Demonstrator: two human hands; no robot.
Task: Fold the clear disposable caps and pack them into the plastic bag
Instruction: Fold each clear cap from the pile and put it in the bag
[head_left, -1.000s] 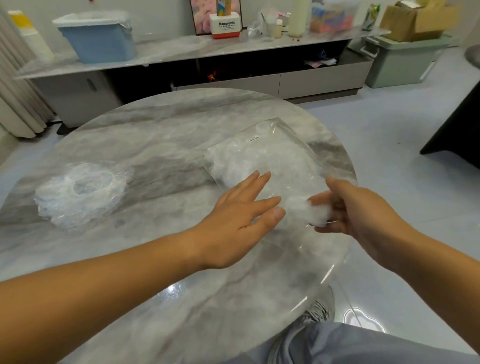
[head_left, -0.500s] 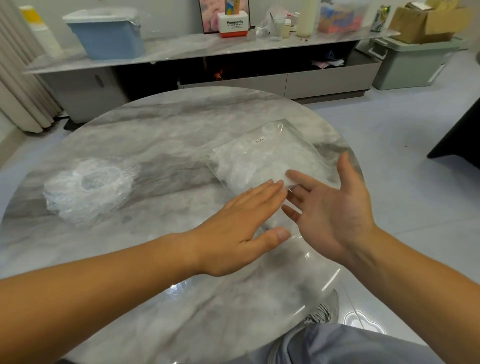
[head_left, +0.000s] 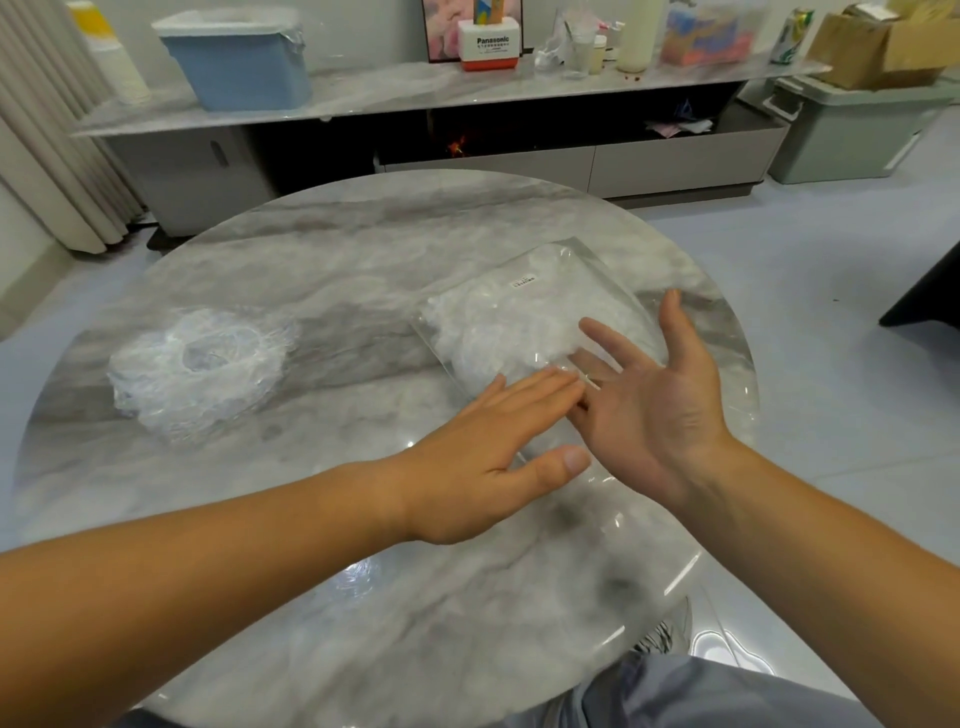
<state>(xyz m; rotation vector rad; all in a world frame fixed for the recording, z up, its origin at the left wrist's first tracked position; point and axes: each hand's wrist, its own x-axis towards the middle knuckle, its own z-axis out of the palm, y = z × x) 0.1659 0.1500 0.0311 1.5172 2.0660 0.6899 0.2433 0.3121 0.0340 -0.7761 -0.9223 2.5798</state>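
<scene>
bare marble table (head_left: 363, 249) between cap pile (head_left: 195, 366) and bag (head_left: 524, 317) — far half open

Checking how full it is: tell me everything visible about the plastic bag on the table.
The plastic bag is clear and rectangular, with a small white label near its far edge. It lies on the marble table, holding crumpled clear caps. The left hand rests straight fingers on its near end; the open right hand is alongside.
</scene>
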